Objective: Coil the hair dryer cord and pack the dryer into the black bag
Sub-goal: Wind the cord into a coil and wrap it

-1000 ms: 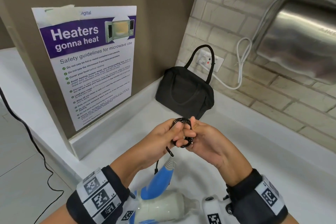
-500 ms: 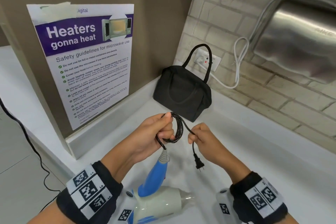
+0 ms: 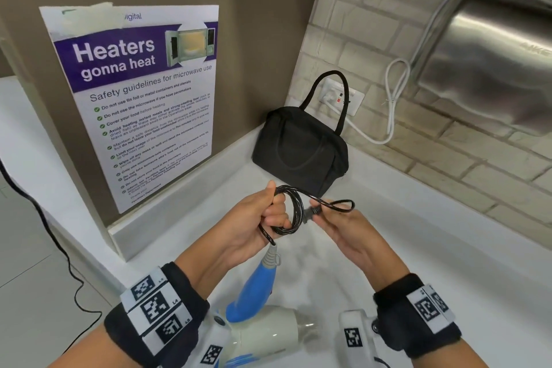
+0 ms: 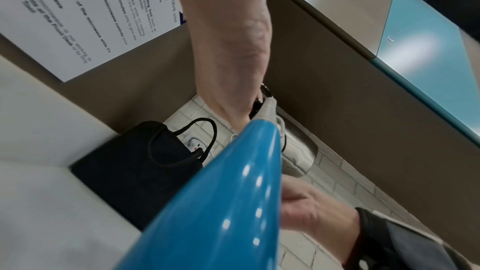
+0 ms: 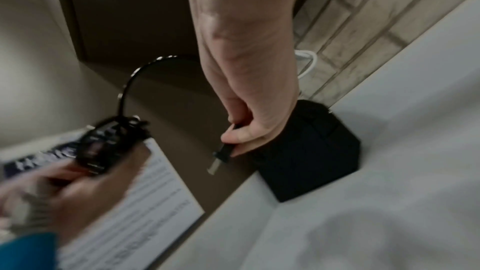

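Observation:
My left hand (image 3: 268, 215) grips the coiled black cord (image 3: 294, 210) above the white counter. The blue-and-white hair dryer (image 3: 260, 308) hangs below that hand by its cord, its blue handle (image 4: 228, 202) filling the left wrist view. My right hand (image 3: 331, 218) pinches the plug (image 5: 224, 152) at the cord's end, its prongs pointing toward the coil. A short loop of cord (image 3: 340, 205) runs from the coil round to the plug. The black bag (image 3: 298, 152) stands in the counter's back corner, its top closed, handles (image 3: 328, 98) up.
A microwave safety poster (image 3: 134, 98) hangs on the brown panel to the left. Behind the bag is a wall socket (image 3: 343, 98) with a white cable (image 3: 391, 104) running to a steel wall dryer (image 3: 493, 69). A black cable (image 3: 53, 248) trails on the floor at left.
The right hand drew the cord's end out from the coil, then took hold of the plug and turned it back toward the coil. The left hand kept holding the coil.

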### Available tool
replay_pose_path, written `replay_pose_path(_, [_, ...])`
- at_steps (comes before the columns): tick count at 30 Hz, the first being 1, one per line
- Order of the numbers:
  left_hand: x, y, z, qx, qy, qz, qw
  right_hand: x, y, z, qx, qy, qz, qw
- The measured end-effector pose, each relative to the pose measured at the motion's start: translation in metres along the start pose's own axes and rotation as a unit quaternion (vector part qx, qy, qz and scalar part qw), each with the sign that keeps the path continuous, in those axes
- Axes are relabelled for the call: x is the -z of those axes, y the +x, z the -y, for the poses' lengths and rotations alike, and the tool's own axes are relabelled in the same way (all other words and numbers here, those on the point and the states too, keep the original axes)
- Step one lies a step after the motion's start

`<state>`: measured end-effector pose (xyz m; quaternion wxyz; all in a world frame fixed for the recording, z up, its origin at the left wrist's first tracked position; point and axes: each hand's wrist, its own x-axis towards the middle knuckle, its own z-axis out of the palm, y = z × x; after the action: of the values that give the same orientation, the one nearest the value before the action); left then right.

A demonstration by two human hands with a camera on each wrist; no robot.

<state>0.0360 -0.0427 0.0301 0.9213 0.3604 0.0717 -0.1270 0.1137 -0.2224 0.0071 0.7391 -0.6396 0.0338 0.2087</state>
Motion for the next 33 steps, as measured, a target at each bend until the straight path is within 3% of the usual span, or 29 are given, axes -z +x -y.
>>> replay_pose_path(4, [-0.005,0.003,0.005,-0.004,0.015,-0.006,1.0,-0.019,-0.012,0.009,-0.009,0.106,0.026,0.994])
replay_pose_path(10, [-0.008,0.001,0.006,-0.055,0.126,-0.06,0.989,-0.031,-0.019,0.011,-0.03,0.182,-0.007,0.983])
replay_pose_path(18, [-0.005,0.007,0.009,-0.043,0.119,-0.084,0.988,-0.036,-0.025,0.009,-0.09,0.253,0.007,0.963])
replay_pose_path(22, [-0.002,0.01,0.01,-0.026,0.077,-0.067,0.994,-0.038,-0.023,0.007,-0.086,0.257,0.008,0.962])
replay_pose_path(27, [-0.004,0.006,0.007,-0.01,0.049,-0.006,0.999,-0.047,-0.028,0.006,-0.083,0.21,0.101,0.969])
replay_pose_path(33, [-0.005,0.005,0.002,-0.006,0.054,-0.03,0.998,-0.049,-0.026,0.0,-0.128,0.215,0.081,0.965])
